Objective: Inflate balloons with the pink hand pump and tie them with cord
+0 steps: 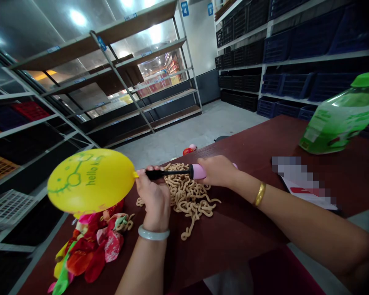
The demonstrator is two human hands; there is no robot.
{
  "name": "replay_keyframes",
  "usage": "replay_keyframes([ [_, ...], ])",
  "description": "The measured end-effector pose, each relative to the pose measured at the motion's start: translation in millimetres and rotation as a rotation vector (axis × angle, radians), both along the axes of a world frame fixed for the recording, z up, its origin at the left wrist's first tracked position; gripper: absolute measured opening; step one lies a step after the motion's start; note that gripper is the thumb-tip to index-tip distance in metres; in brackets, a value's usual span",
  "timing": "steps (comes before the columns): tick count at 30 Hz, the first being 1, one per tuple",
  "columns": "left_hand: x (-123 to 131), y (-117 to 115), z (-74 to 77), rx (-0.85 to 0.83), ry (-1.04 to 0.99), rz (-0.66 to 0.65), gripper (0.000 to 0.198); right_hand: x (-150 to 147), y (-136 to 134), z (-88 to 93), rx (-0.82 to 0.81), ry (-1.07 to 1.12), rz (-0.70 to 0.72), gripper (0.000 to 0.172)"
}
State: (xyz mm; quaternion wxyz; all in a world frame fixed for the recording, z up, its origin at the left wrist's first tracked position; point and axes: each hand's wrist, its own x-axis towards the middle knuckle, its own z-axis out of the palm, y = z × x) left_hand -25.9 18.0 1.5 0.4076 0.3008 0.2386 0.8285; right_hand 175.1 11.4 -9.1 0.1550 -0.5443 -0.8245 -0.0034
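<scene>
A yellow balloon [92, 180], swollen with air and printed in green, sits on the nozzle end of a balloon pump [176, 172]. My left hand [155, 190] is closed around the black nozzle end, close to the balloon's neck. The pump's pink handle is in my right hand [217, 172], whose fingers wrap round it; a black rod shows between the two hands. Under the pump lies a heap of tan, noodle-like strands [190, 196]. Limp balloons [89, 254] in red, pink, yellow and green are piled below the yellow one.
On the dark red table [233, 237], a green bottle [335, 119] stands at the far right, with a flat, partly blurred item [307, 188] nearer me. Small red and pink balls [189, 150] show past the far edge. Shelves [141, 98] and blue crates [295, 84] stand behind.
</scene>
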Motion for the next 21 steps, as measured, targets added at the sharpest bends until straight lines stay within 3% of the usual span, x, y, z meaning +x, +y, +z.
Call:
replay_keyframes([
  [5, 42, -18, -11.1, -0.012, 0.018, -0.090, 0.015, -10, -10, 2.3, -0.007, 0.046, 0.012, 0.043],
  [10, 49, -23, -8.1, -0.005, 0.024, -0.099, 0.016, -13, -12, 3.4, -0.019, 0.084, 0.014, 0.044],
  [14, 29, -15, -2.8, -0.010, 0.014, -0.069, 0.017, -14, -9, 1.9, -0.043, 0.078, 0.004, 0.042],
  [21, -38, 7, 14.4, -0.016, -0.109, 0.085, 0.015, 0, 3, 0.0, -0.027, -0.005, 0.008, 0.039],
])
